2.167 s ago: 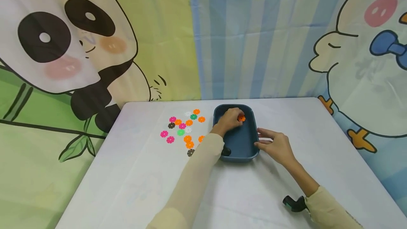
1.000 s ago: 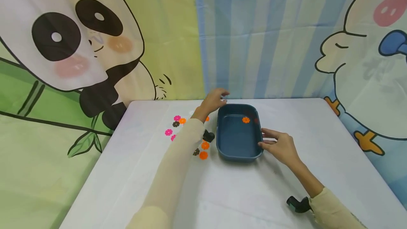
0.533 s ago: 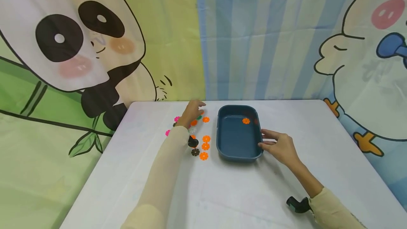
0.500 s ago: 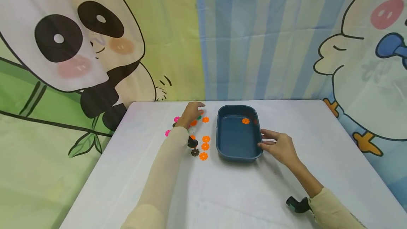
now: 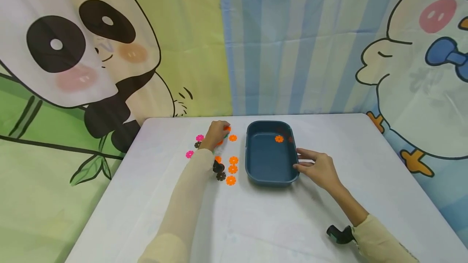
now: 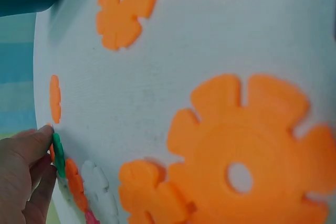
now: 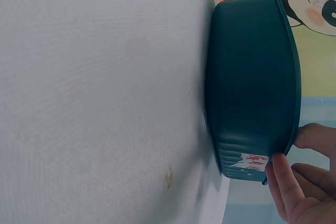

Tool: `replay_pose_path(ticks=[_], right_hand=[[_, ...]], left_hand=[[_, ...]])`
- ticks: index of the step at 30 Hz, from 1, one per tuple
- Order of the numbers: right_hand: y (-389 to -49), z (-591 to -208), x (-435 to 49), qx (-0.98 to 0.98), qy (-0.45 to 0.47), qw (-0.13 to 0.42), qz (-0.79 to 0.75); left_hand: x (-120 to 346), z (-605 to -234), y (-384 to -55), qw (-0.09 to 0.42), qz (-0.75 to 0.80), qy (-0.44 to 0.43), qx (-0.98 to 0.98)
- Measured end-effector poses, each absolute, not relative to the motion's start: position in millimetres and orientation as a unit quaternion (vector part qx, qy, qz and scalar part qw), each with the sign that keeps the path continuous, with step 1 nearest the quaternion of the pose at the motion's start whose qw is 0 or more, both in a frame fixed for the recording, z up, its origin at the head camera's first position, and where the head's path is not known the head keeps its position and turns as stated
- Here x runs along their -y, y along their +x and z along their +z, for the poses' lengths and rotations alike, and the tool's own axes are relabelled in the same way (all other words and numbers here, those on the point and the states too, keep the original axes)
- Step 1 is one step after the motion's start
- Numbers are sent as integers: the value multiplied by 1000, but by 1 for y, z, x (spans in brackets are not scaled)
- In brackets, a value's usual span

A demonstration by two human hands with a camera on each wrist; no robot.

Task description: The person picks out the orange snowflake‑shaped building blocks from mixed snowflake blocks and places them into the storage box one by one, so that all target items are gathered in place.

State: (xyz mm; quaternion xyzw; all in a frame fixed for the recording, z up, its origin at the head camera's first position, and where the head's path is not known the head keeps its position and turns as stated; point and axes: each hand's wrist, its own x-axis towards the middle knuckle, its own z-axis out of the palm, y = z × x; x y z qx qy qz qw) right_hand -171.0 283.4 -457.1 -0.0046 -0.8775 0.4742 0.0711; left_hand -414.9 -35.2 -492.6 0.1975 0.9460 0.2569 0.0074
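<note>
Thumb and fingers of my left hand [image 5: 216, 134] pinch an orange flower-shaped plastic disc [image 5: 228, 128] at the far end of the loose discs. Close against those fingertips stands a green disc [image 6: 59, 155] in the left wrist view, partly hiding the orange one. Right of the group is a dark blue plastic bin [image 5: 270, 182], with one orange disc [image 5: 279, 138] lying inside toward its far end. At the bin's right side my right hand [image 5: 319, 168] holds the rim, thumb at the lip and fingers against the outer wall [image 7: 252, 103].
Several flower-shaped discs lie flat left of the bin, among them a pink one [image 5: 189, 154], a dark brown one [image 5: 221, 176] and orange ones [image 5: 230, 180]. My left forearm covers part of the group. A printed curtain [image 5: 270, 44] hangs behind the white table [image 5: 263, 226].
My left hand has let go of an orange disc in the bin, moved left out of it, and closed on another orange disc. My right hand has stayed at the bin.
</note>
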Motion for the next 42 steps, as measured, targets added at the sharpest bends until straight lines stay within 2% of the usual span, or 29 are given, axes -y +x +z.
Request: replay_pose_path(ticks=[5, 12, 20, 30, 42], right_hand=[[-171, -457, -283, 879, -7, 70, 471], [-171, -456, -283, 879, -7, 71, 472], [-171, -455, -281, 878, -2, 72, 473], [-172, -456, -284, 882, -1, 76, 465], [-171, -458, -283, 883, 1, 75, 464]], left_hand=[[34, -495, -418, -12, 258, 205, -944], [34, -499, -422, -13, 222, 223, -949], [39, -497, -423, -35, 255, 244, -935], [49, -484, -420, -3, 207, 316, -926], [53, -486, -418, 1, 197, 320, -927]])
